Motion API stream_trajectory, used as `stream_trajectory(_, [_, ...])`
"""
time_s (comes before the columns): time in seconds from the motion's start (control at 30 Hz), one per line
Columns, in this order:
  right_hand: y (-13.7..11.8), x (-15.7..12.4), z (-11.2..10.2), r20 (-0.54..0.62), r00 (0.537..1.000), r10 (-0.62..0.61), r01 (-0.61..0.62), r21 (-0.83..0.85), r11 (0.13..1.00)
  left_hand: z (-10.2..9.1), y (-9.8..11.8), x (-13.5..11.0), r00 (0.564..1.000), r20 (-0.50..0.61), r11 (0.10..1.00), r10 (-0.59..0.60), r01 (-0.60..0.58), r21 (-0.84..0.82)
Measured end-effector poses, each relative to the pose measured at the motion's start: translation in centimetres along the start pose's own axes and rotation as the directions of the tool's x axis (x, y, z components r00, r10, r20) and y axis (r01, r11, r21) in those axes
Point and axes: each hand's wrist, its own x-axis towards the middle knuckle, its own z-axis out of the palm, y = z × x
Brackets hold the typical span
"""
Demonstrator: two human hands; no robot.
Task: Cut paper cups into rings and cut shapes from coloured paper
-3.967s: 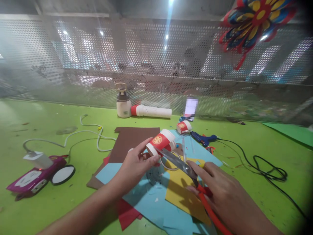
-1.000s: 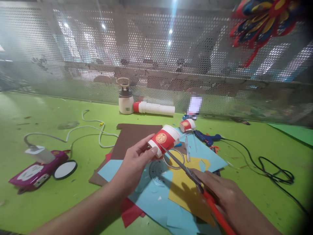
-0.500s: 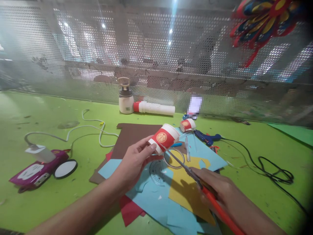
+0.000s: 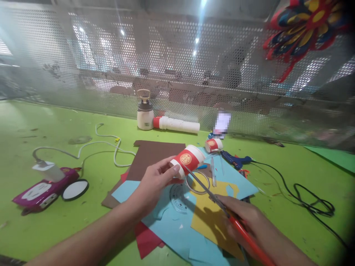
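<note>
My left hand (image 4: pixel 155 183) grips a red and white paper cup (image 4: pixel 188 159), held on its side above the coloured paper. My right hand (image 4: pixel 249 225) is closed round red-handled scissors (image 4: pixel 216 201), whose blade tips touch the base end of the cup. Below them lie a light blue sheet (image 4: pixel 172 225), a yellow sheet (image 4: pixel 210 218), a brown sheet (image 4: pixel 151 157) and a red sheet (image 4: pixel 146 240). A clear ring (image 4: pixel 197 183) and a round stencil disc (image 4: pixel 179 195) rest on the blue sheet.
A second small red cup (image 4: pixel 213 145) and a blue glue gun (image 4: pixel 235 159) with a black cord (image 4: pixel 307 199) lie behind. A purple toy car (image 4: pixel 47 190), a white cable (image 4: pixel 91 147), a cream bottle (image 4: pixel 145 111) and a white tube (image 4: pixel 177 125) sit on the green table (image 4: pixel 41 236), backed by perforated mesh.
The scissors' blades have closed from wide open to nearly shut against the cup's base. My right hand has drawn back and down. The cup has stayed about where it was.
</note>
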Motion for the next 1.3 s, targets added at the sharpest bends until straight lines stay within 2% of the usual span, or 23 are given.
stream_trajectory(0.17, [-0.3,0.0,-0.3,0.094,0.995,0.025,-0.029,0.037,0.999,0.1,-0.6,0.0,1.000,0.006,0.999,0.003,-0.003,0.042])
stream_trajectory(0.43, [0.2,0.1,-0.1,0.052,0.997,-0.057,0.052,0.093,0.994,0.3,-1.1,-0.1,1.000,-0.011,1.000,0.019,-0.019,0.019])
stream_trajectory(0.63, [0.5,0.0,0.0,0.056,0.997,-0.050,0.046,0.063,0.997,0.0,-0.9,-0.1,1.000,-0.011,0.999,0.017,-0.017,0.028])
stream_trajectory(0.83, [1.4,-0.1,0.8,0.041,0.995,-0.092,0.091,0.031,0.995,-0.2,-1.1,0.0,0.999,-0.004,0.999,0.043,-0.043,0.014])
stream_trajectory(0.97, [1.4,-0.2,1.4,-0.028,0.995,-0.094,0.094,0.023,0.995,0.0,-0.9,0.1,0.999,-0.037,1.000,0.027,-0.026,0.010])
stream_trajectory(1.1, [1.0,-0.3,1.7,-0.077,0.994,-0.075,0.074,-0.022,0.997,0.1,-0.6,0.1,0.999,-0.024,0.999,0.030,-0.029,0.029])
stream_trajectory(1.3, [0.5,-0.3,1.8,-0.126,0.989,-0.077,0.085,0.065,0.994,0.2,-0.4,-0.1,0.999,-0.038,1.000,0.024,-0.023,0.019])
